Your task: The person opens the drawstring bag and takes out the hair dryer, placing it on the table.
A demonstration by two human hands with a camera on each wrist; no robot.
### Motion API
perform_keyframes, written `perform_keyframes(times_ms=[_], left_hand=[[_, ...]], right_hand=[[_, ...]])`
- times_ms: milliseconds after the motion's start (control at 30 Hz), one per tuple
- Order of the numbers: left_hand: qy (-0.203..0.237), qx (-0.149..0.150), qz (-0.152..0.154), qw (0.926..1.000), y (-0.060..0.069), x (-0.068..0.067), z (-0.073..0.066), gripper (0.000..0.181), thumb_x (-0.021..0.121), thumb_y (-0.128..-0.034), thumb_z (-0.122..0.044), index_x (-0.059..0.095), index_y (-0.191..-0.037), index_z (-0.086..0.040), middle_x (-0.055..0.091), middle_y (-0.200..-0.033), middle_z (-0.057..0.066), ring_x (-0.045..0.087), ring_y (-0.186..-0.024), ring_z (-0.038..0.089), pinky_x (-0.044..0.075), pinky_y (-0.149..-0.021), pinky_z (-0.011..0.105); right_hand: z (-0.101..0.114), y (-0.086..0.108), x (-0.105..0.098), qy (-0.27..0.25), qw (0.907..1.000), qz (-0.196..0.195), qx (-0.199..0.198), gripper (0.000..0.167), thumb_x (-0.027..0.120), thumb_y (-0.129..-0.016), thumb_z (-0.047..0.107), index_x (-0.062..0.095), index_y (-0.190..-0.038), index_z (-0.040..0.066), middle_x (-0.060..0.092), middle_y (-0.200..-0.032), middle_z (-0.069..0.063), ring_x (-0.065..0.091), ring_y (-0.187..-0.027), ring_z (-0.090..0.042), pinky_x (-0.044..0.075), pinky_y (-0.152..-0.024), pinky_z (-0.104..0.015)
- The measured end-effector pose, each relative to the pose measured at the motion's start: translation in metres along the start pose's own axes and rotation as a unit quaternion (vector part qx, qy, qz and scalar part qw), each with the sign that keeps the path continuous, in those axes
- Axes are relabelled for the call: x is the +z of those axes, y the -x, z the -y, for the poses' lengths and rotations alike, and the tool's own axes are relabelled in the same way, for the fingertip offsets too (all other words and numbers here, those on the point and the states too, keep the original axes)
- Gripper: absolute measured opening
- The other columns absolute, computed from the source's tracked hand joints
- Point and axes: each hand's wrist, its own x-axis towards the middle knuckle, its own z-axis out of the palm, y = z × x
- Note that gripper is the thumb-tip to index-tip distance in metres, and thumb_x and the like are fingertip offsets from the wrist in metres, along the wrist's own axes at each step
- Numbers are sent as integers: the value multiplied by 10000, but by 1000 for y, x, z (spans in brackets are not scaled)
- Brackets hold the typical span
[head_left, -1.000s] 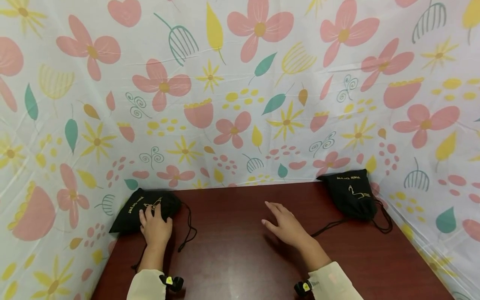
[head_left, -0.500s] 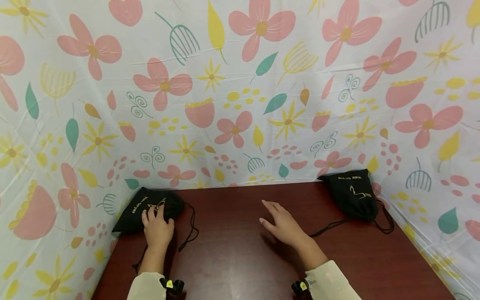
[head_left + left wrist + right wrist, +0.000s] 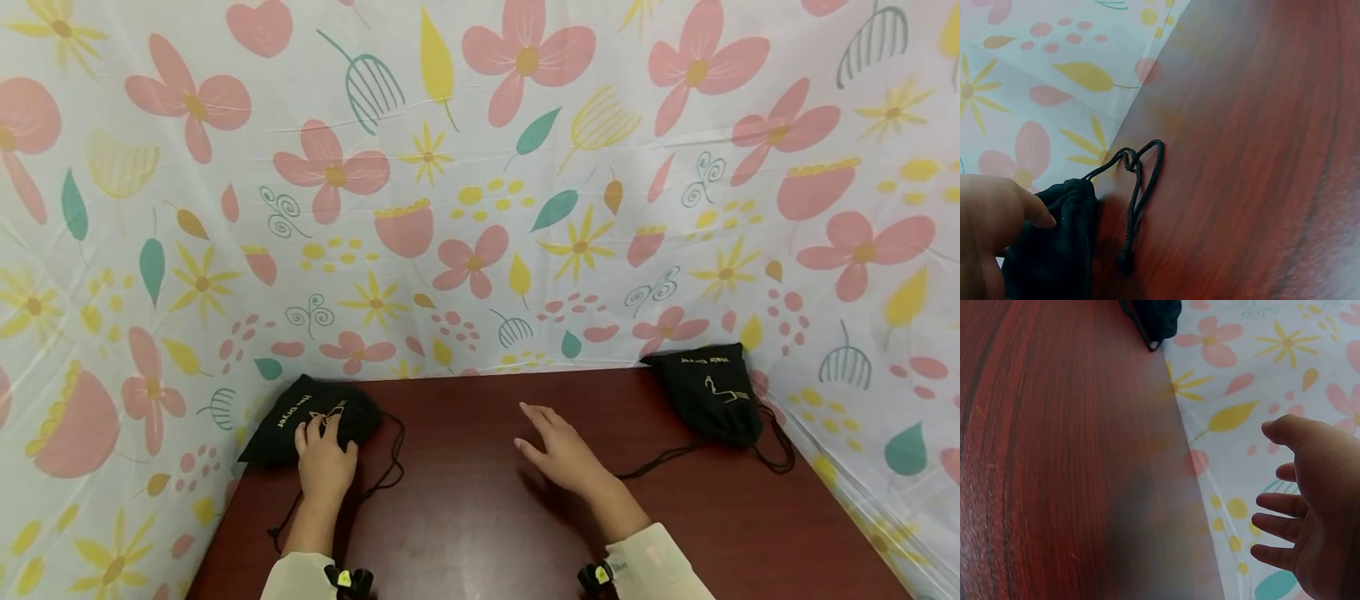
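A black drawstring bag (image 3: 288, 417) with gold "Hair Dryer" lettering lies at the table's back left. My left hand (image 3: 325, 471) grips it from above, fingers bent over its front side and thumb against its gathered end. In the left wrist view, the thumb touches the black cloth (image 3: 1054, 269), and the cord (image 3: 1141, 181) trails over the wood. What the other fingertips do is partly hidden. My right hand (image 3: 564, 450) hovers over the middle of the table with fingers extended, holding nothing. A second black drawstring bag (image 3: 708, 396) lies at the back right, apart from that hand.
The dark red wooden table (image 3: 465, 492) has a glossy, reflective top. A white flower-printed cloth (image 3: 480, 208) rises behind it and along both sides. One cord (image 3: 660, 458) of the right bag stretches toward my right forearm.
My left hand and the left bag have slid slightly to the right together. The right hand has drifted a little to the left. The head view has shifted slightly.
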Motion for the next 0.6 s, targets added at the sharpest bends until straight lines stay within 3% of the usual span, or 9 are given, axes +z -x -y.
perform_keyframes(times_ms=[233, 600], left_hand=[[98, 107, -19, 9999, 7, 3, -7, 521, 688, -884, -103, 550, -1382, -34, 399, -1491, 259, 224, -1450, 518, 436, -1014, 690], [317, 162, 103, 9993, 12, 4, -14, 494, 691, -893, -85, 565, -1367, -32, 409, -1493, 254, 212, -1469, 495, 364, -1116, 657]], right_hand=[[5, -2, 5, -53, 10000, 10, -21, 683, 626, -989, 428, 357, -1578, 211, 457, -1536, -113, 482, -1399, -334, 407, -1115, -598], [13, -4, 10, -128, 9999, 44, -70, 680, 621, -996, 414, 344, -1584, 213, 441, -1550, -106, 480, -1398, -343, 429, -1106, -574]])
